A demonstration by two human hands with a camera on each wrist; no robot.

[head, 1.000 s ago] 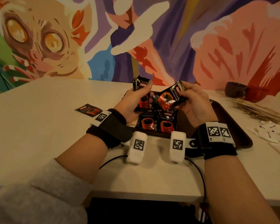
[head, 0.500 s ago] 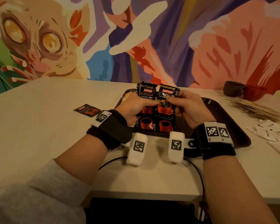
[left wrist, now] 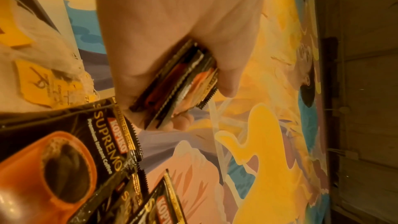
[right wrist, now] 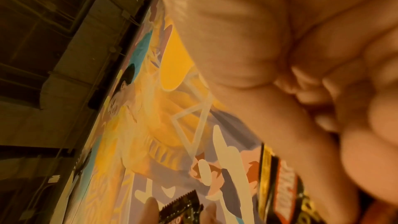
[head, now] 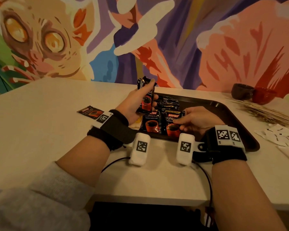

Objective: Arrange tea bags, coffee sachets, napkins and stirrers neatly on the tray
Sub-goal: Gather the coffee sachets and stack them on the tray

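Painted mural wall behind; pale surface (head: 40,130) in front, dark tray (head: 237,117) on it.

Left hand (head: 132,107): grip closed round a small stack of coffee sachets (head: 146,99), held upright above the tray's left end; the left wrist view shows several serrated edges pressed together.

Right hand (head: 197,120): fingertips pinch the lower sachet (head: 171,124) of a pair lying flat at the tray's near edge.

Handling, judged: sachets light, thin, glossy foil, likely to slide over each other. Best held by the crimped edges, or squared as a stack.

Tray contents: flat sachets, more dark packets (head: 168,102) behind, tea bags (left wrist: 36,77) at left.

Off tray: one sachet (head: 90,112), stirrers (head: 264,112), white packets (head: 280,135), two bowls (head: 254,94).
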